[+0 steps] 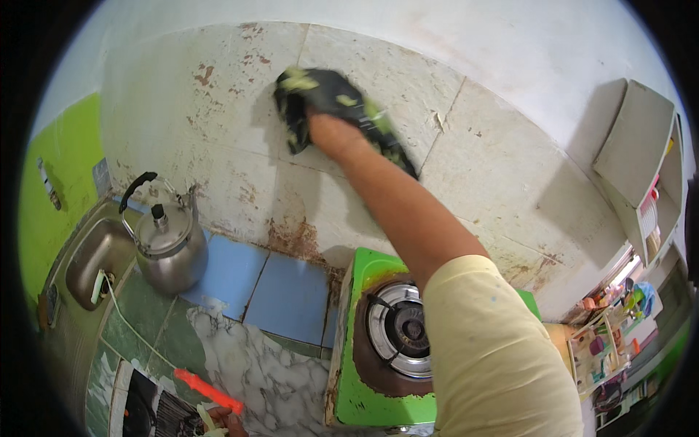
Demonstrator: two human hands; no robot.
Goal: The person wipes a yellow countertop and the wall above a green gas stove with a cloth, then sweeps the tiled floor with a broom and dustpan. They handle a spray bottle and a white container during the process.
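My right hand (333,128) presses a black cloth with yellow-green patches (341,93) against the stained, peeling wall tiles (235,131); the cloth covers most of the fingers, and its edge is blurred. Low in the view, my left hand (226,420) is partly cut off by the rim, near a pale, crumpled item (207,419) that it seems to touch. Just above that hand lies a red handle or strip (207,389) with a thin pale cord leading toward the sink. Below my right forearm stands a green gas stove (352,349) with a round burner (409,328).
A steel kettle (172,246) stands on the tiled counter beside a steel sink (101,235). Marble-patterned sheeting (267,377) covers part of the counter. A white wall cabinet (636,142) hangs at right, above a rack (592,349) with kitchen items.
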